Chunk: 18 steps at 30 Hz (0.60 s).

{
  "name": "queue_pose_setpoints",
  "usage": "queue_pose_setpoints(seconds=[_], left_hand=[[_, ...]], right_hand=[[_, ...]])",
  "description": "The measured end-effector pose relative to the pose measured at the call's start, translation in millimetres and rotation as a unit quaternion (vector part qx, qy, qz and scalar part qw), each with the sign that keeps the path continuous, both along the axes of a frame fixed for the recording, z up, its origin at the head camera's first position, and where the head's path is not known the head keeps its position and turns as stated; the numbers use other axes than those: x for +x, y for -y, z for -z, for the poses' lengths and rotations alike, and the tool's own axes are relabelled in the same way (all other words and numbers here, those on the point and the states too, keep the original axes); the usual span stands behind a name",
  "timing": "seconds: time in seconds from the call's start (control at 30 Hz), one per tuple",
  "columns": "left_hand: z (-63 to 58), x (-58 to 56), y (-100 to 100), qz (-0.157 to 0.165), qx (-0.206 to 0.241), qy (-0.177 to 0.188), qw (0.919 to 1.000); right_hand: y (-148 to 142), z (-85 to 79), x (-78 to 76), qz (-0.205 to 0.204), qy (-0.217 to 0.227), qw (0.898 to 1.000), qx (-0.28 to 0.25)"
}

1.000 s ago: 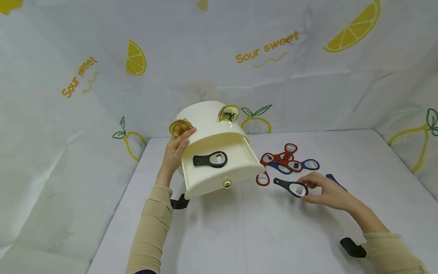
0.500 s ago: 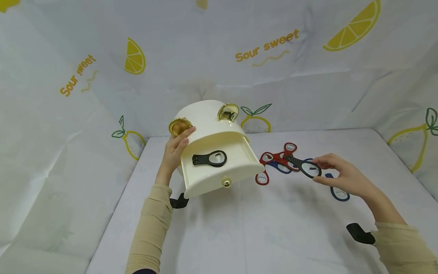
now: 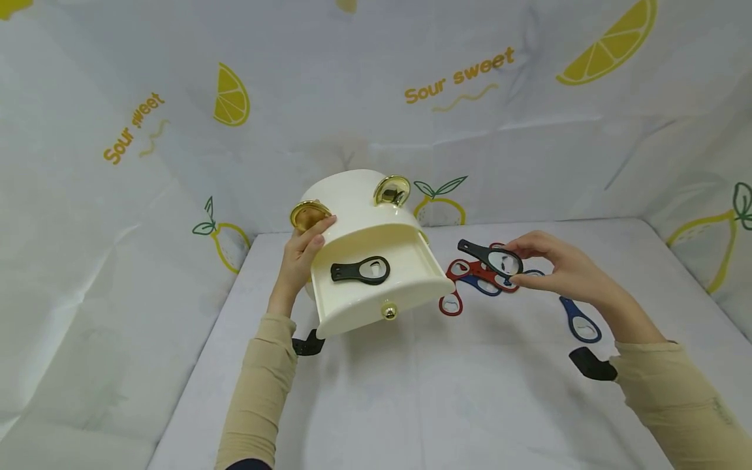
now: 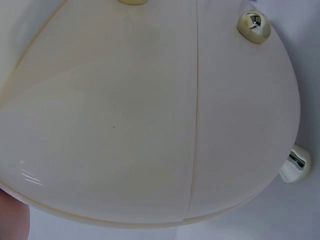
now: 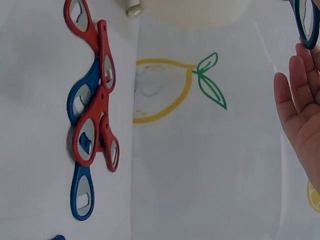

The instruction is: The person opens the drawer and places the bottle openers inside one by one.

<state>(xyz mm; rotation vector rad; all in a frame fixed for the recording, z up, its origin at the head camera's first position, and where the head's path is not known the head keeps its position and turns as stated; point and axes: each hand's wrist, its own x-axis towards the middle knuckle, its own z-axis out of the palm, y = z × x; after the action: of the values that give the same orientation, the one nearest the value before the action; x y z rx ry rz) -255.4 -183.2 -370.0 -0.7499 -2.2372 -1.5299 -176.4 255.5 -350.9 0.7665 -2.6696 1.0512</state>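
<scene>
My left hand (image 3: pixel 296 264) grips the upper left of a cream storage box (image 3: pixel 358 199), beside one of its two gold ear-like knobs. The box tilts, and its drawer (image 3: pixel 411 281) is pulled out. In that drawer lies a black bottle opener (image 3: pixel 346 272). The box's side (image 4: pixel 120 115) fills the left wrist view. My right hand (image 3: pixel 558 264) pinches another black bottle opener (image 3: pixel 478 250) by its ring end, above a pile of red bottle openers (image 3: pixel 458 268) and blue bottle openers (image 3: pixel 484 287). In the right wrist view its ring (image 5: pixel 307 25) shows above my fingers.
A single blue bottle opener (image 3: pixel 580 323) lies on the white-covered table (image 3: pixel 435 391), right of the pile. Behind stands a white backdrop (image 3: pixel 329 104) printed with lemons. Black wrist mounts (image 3: pixel 592 364) project from both sleeves.
My right hand has lifted the black bottle opener from near the table, first to the right, then up and left over the pile. My left hand and the box have stayed put.
</scene>
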Motion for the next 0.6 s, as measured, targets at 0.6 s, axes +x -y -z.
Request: queue_pose_setpoints(seconds=[0.6], left_hand=[[-13.0,10.7,-5.7,-0.005,-0.001,0.029,0.9996]], right_hand=[[59.6,-29.7,-42.1,-0.081,-0.013,0.996,-0.043]])
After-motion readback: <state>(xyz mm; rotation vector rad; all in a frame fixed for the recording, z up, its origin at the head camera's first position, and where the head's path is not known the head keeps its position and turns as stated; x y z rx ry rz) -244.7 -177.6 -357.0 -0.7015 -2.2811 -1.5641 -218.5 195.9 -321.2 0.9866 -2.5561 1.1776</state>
